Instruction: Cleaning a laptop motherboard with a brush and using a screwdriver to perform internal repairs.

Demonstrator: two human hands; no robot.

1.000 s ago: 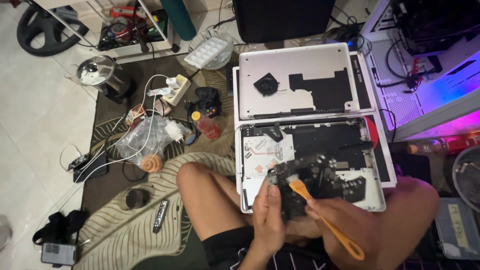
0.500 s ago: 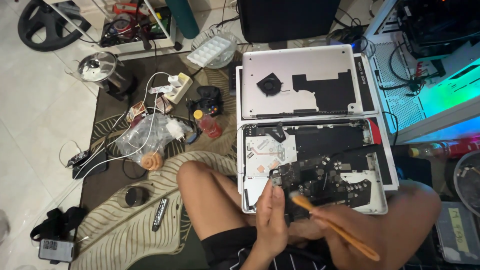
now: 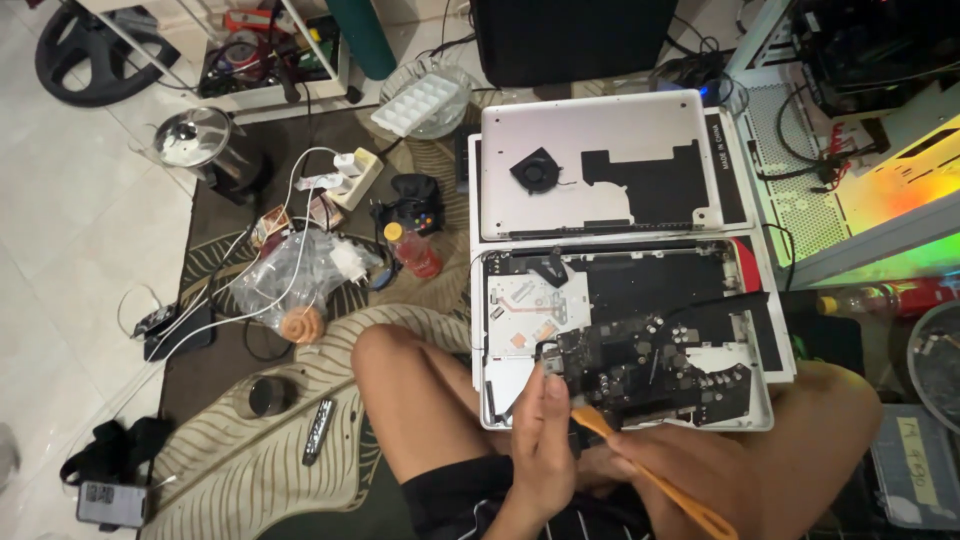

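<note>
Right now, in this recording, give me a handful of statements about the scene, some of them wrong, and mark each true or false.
1. The left hand grips the dark circuit board at its near-left corner. True.
2. The orange pry tool is held by the left hand. False: its handle runs to the right side, with its tip at the board's near edge; the right hand itself is hidden.
3. The opened laptop base rests across the person's legs. True.
4. The detached bottom cover lies nearer the person than the base. False: it lies beyond it.
</note>
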